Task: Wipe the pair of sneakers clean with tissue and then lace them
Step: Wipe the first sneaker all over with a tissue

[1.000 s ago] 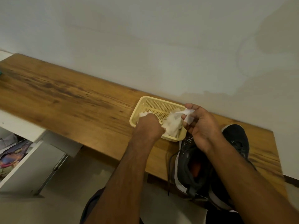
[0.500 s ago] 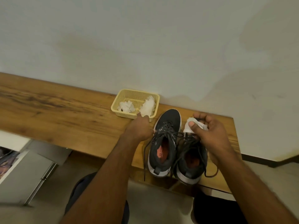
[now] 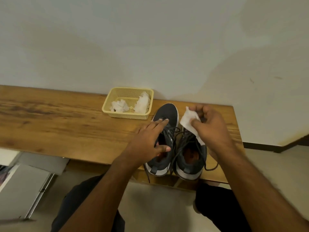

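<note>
A wooden counter (image 3: pixel 58 121) is running along the wall. A yellow basket (image 3: pixel 107 110) is sitting on it near the wall, and two dark sneakers, the left one (image 3: pixel 168 113) and the right one (image 3: pixel 189 166), are standing side by side just beside the basket, heels at the front edge.

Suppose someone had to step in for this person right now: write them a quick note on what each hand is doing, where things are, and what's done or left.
Left hand: open, fingers stretched over the left sneaker, holding nothing.
Right hand: pinches a white tissue above the right sneaker.
Both sneakers stand side by side on the wooden bench, toes to the wall, laces loose.
The yellow basket behind them holds two crumpled tissues.
Done: fresh tissue in hand. How much wiping is done cannot be told.
Left: wiping, then lacing both.
</note>
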